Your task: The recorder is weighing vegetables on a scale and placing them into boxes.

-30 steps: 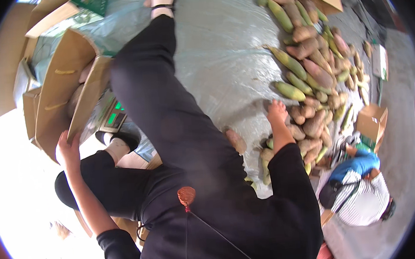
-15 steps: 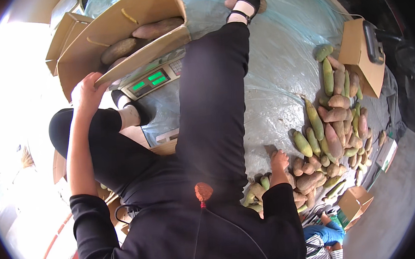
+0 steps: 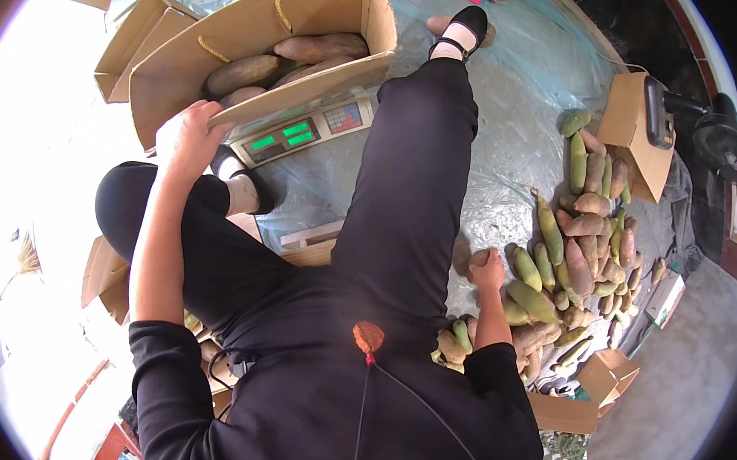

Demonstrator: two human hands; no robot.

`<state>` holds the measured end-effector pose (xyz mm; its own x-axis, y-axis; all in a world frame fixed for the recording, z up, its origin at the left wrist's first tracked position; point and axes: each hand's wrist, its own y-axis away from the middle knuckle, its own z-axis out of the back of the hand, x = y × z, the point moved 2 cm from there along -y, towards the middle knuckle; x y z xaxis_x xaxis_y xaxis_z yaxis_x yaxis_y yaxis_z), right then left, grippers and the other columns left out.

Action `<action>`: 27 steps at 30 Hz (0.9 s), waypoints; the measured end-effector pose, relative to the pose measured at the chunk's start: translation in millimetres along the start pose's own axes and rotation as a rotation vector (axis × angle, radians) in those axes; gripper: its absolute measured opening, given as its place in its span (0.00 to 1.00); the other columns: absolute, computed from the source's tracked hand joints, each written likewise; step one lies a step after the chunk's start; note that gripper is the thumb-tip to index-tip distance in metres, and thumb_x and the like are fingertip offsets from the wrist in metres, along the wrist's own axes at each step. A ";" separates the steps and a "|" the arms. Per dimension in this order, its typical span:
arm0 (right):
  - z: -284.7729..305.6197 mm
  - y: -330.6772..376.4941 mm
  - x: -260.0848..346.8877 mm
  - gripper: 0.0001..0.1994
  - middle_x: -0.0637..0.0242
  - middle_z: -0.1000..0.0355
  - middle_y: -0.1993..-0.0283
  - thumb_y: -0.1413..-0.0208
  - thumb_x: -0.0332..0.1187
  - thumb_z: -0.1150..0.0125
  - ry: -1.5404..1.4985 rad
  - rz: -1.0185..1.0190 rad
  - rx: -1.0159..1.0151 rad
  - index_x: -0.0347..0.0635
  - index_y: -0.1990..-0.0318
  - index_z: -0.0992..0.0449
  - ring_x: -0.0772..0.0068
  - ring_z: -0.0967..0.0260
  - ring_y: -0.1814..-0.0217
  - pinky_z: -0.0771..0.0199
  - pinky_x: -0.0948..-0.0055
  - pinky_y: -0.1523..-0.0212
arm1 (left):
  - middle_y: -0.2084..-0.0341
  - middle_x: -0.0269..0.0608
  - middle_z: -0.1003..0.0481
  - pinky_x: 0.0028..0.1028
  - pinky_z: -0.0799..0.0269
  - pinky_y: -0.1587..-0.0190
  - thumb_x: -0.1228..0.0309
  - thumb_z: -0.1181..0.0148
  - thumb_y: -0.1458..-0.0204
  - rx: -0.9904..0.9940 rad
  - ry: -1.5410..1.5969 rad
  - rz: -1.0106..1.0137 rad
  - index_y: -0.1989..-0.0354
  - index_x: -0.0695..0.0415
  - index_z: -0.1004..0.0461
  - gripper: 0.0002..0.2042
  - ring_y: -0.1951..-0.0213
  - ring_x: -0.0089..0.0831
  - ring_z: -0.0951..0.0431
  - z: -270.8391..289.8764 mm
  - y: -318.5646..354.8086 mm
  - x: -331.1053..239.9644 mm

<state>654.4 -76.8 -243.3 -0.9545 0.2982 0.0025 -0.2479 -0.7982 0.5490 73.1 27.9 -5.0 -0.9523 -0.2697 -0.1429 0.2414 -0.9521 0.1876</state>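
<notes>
My left hand grips the near rim of an open cardboard box with rope handles. Inside lie several large brown sweet potatoes. The box stands on a scale with a lit green display. On my right, my closed right hand holds a small brown sweet potato, partly hidden by the fingers. That hand is just over the plastic-covered floor, at the left edge of a pile of sweet potatoes and long green vegetables.
A cardboard box stands beyond the pile, beside a black fan-like device. Another opened carton lies at lower right. My shoe is beside loose tubers. Blue plastic sheeting covers the floor.
My right hand has risen from the pile, slightly left and away from me, with a sweet potato in it. The left hand stays on the box rim. The view has shifted.
</notes>
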 end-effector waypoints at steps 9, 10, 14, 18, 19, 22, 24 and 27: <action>119.9 -38.2 94.4 0.29 0.62 0.33 0.57 0.63 0.26 0.28 -0.925 0.330 -0.363 0.34 0.50 0.34 0.69 0.36 0.56 0.35 0.71 0.53 | 0.69 0.39 0.26 0.37 0.29 0.59 0.64 0.41 0.53 -0.004 -0.006 -0.019 0.67 0.54 0.24 0.09 0.62 0.42 0.24 2.0 1.5 -2.2; 145.7 -36.0 110.8 0.29 0.62 0.33 0.56 0.61 0.24 0.29 -0.912 0.368 -0.424 0.33 0.49 0.34 0.70 0.36 0.54 0.34 0.72 0.52 | 0.69 0.39 0.26 0.37 0.29 0.59 0.64 0.41 0.53 -0.006 0.001 -0.018 0.67 0.54 0.24 0.09 0.62 0.41 0.24 0.6 0.8 -0.3; 251.6 -2.8 191.4 0.27 0.60 0.34 0.49 0.55 0.21 0.34 -1.154 0.593 -0.487 0.33 0.45 0.38 0.69 0.36 0.46 0.37 0.71 0.43 | 0.69 0.40 0.25 0.37 0.29 0.59 0.64 0.40 0.54 -0.028 0.002 -0.034 0.66 0.54 0.24 0.09 0.63 0.42 0.24 0.0 5.1 5.6; 331.7 26.9 251.0 0.29 0.57 0.36 0.47 0.57 0.21 0.32 -1.291 0.883 -0.621 0.32 0.46 0.38 0.65 0.36 0.45 0.39 0.67 0.40 | 0.70 0.41 0.25 0.37 0.29 0.60 0.64 0.40 0.54 -0.030 0.014 -0.066 0.66 0.55 0.24 0.10 0.64 0.43 0.24 -2.0 2.2 7.2; 345.5 31.9 268.2 0.29 0.56 0.35 0.48 0.58 0.20 0.32 -1.346 0.992 -0.605 0.31 0.46 0.38 0.65 0.36 0.45 0.40 0.66 0.39 | 0.69 0.41 0.25 0.38 0.29 0.60 0.64 0.40 0.54 -0.028 0.020 -0.062 0.66 0.55 0.24 0.10 0.63 0.43 0.24 -1.9 2.5 8.8; 363.9 48.1 322.3 0.25 0.53 0.34 0.49 0.54 0.19 0.35 -1.411 1.163 -0.507 0.28 0.47 0.38 0.63 0.34 0.46 0.37 0.67 0.41 | 0.70 0.41 0.25 0.38 0.29 0.60 0.65 0.40 0.54 -0.051 0.030 -0.072 0.65 0.55 0.23 0.10 0.64 0.43 0.24 -4.0 3.3 10.5; 359.8 56.5 352.8 0.25 0.56 0.32 0.50 0.55 0.20 0.34 -1.384 1.202 -0.471 0.30 0.48 0.37 0.66 0.34 0.46 0.36 0.68 0.42 | 0.69 0.41 0.25 0.37 0.29 0.60 0.65 0.39 0.55 -0.052 0.047 -0.074 0.64 0.54 0.23 0.11 0.64 0.43 0.24 -3.0 2.6 8.5; 341.0 59.9 386.1 0.24 0.59 0.30 0.51 0.53 0.22 0.34 -1.327 1.248 -0.356 0.33 0.47 0.34 0.71 0.33 0.48 0.35 0.72 0.44 | 0.69 0.41 0.25 0.37 0.28 0.60 0.65 0.39 0.55 -0.066 0.074 -0.089 0.63 0.53 0.23 0.11 0.63 0.42 0.24 -2.0 3.8 8.7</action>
<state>327.6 169.0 75.6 0.1063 -0.4523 0.8855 0.2233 -0.8570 -0.4645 66.1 21.6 -7.5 -0.9547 -0.1911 -0.2281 0.1706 -0.9796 0.1066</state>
